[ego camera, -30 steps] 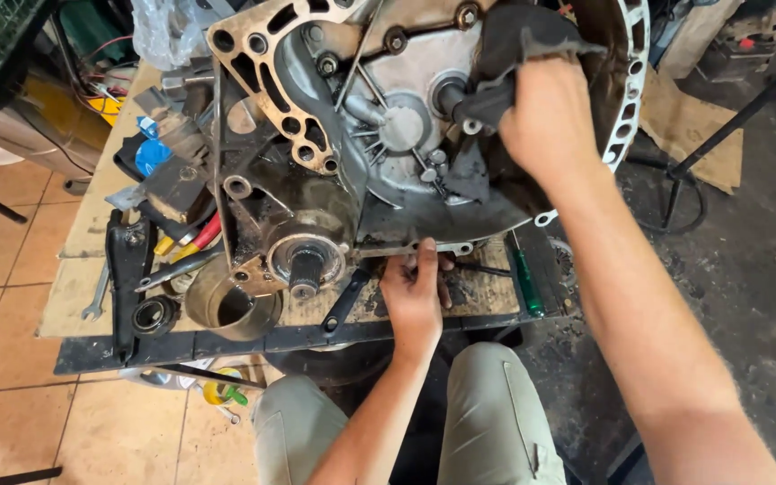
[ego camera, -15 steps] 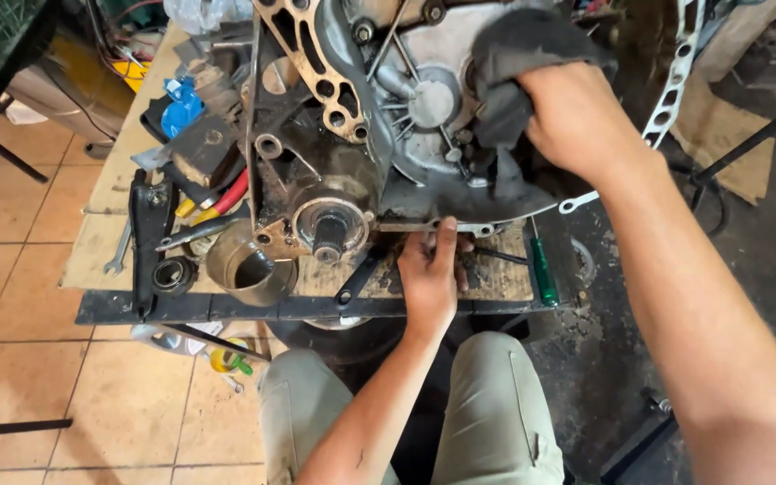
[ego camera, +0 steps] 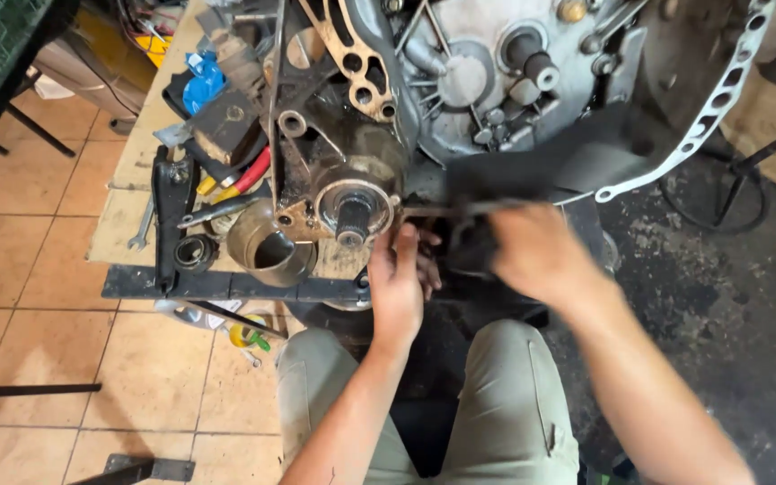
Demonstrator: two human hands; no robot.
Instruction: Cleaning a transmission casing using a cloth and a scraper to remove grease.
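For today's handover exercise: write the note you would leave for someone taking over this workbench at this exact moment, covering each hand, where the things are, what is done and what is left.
Left hand: fingers on the lower edge of the gearbox housing, beside the splined shaft.
Right hand: blurred, gripping a dark rag at the housing's bottom edge.
Metal cup, spanner and red-handled tool lie on the board to the left.
Done: cannot tell.
Left: housing looks greasy; wiping seems unfinished.

A: Gearbox housing [ego camera: 496,81] was grey metal, ring gear [ego camera: 702,108] silver, rag [ego camera: 473,242] black.

B: Trousers [ego camera: 505,404] khaki, floor tiles [ego camera: 38,296] orange-tan. Cup [ego camera: 271,247] bronze (greasy), handles [ego camera: 249,175] red and yellow, one blue part [ego camera: 201,81].
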